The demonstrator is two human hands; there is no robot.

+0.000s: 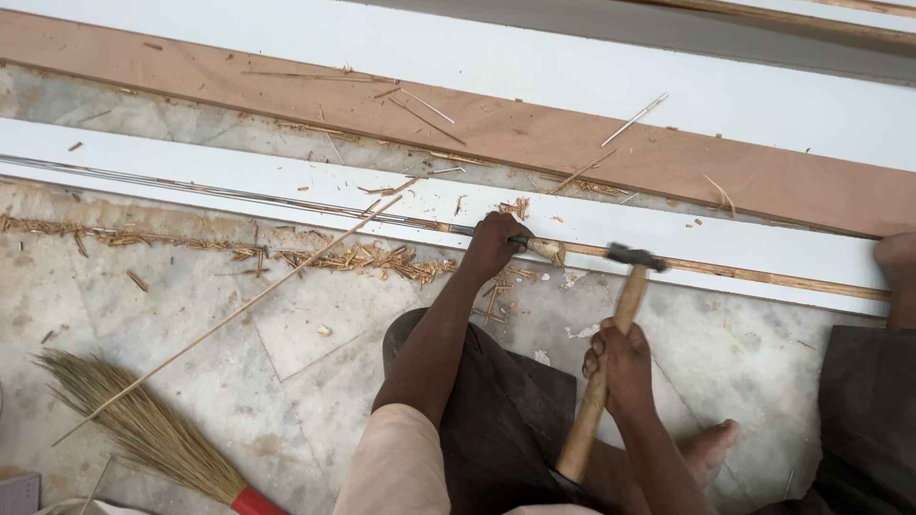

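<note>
The left hand [491, 243] is closed in a full fist around a chisel [536, 246], of which only a green band and the pale butt end of the handle show. The chisel's long axis runs nearly level across the view, parallel to the white board [239, 176]. Its struck end points toward the person's right; its working end is hidden under the fist and faces left along the groove [286, 202] in the board's near edge.

The right hand [620, 362] is wrapped tight around the wooden handle of a hammer [611, 353], gripping about midway up. The handle's long axis rises from the lower middle of the view, leaning slightly right, up to the dark metal head [634, 257]. The head sits crosswise to the handle, just beside the chisel's butt end; whether they touch cannot be told.

The white board runs from the left edge down to the right, resting on a grey stone floor [315, 324]. Beyond it lie a strip of bare floor, a brown plank [668, 157] and a second white board [572, 72], all parallel. A line of wood shavings [363, 257] follows the near edge to the left of the fist. A thin wooden strip [229, 319] lies diagonally from the board toward a straw broom [143, 424] at lower left.

Open floor lies between the shavings and the person's knees. To the right, another person's dark clothing [868, 420] and foot [897, 267] close off the space.
</note>
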